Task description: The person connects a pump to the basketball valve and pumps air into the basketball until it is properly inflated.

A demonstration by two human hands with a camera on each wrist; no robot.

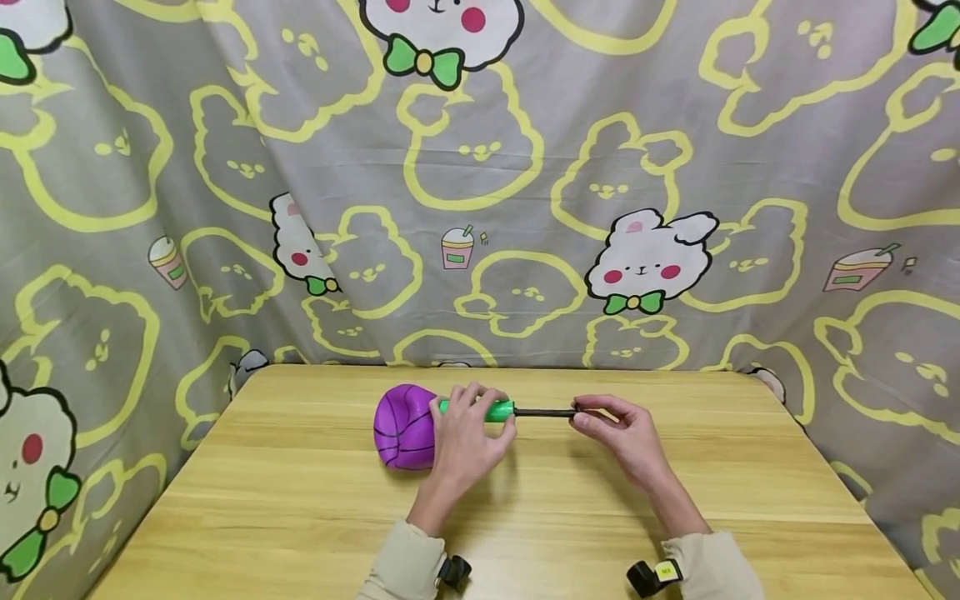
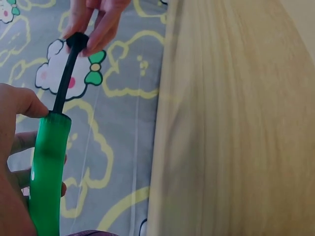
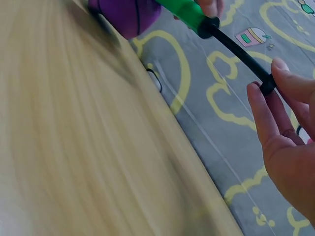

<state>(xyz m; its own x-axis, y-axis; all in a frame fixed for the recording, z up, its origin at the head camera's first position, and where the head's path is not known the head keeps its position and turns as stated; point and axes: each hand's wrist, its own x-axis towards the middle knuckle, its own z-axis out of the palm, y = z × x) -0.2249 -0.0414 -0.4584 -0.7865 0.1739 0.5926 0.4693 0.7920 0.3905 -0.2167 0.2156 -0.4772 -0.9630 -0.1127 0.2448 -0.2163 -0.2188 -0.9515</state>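
Right of the dented purple ball with black seams (image 1: 403, 429) on the wooden worktop (image 1: 570, 517), the left hand (image 1: 467, 433) curls its fingers round a green plastic pump barrel (image 1: 500, 411). Farther from the ball, fingers of the right hand (image 1: 628, 437) pinch the outer end of a thin black rod (image 1: 543, 412). Pumping seems in hand; pushing inward would call for a steady barrel.

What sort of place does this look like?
Probably a makeshift indoor recording booth: a cartoon-print curtain hangs behind and beside a wooden table, and two small black wrist cameras are being worn.
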